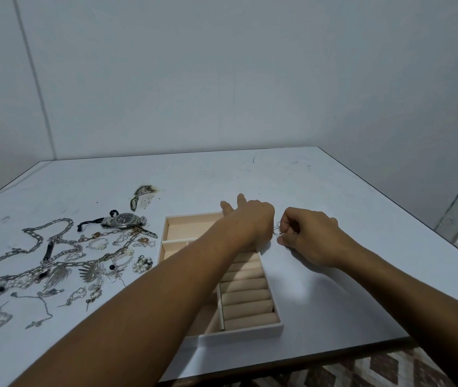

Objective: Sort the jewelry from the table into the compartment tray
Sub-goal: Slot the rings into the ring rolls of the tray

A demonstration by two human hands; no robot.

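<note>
Curled tight, my right grip (pixel 308 236) pinches a small cluster of thin wire rings (pixel 279 233) between thumb and fingertips, low over the scuffed white bench (pixel 334 303). My left grip (pixel 250 216) meets the same rings from the other side. Two of its fingers point straight away from me, but I cannot tell whether its thumb side pinches the rings or only touches them.

Just beside both grips, passing under my left forearm, sits the tray (pixel 239 335). It has a white outer wall and a soft peach lining, with a column of padded rolls on the side nearer my right grip and plain square compartments beyond that.

Past the tray, well apart from my grips, the rest of the jewelry lies loose on the bench. There is a knot of small pearls (pixel 141 263), a fan-shaped silver pendant (pixel 91 270) and a steel wristwatch (pixel 124 220) with a dark round dial. Farthest out is a chunky silver link chain (pixel 29 241) in wide loops.
</note>
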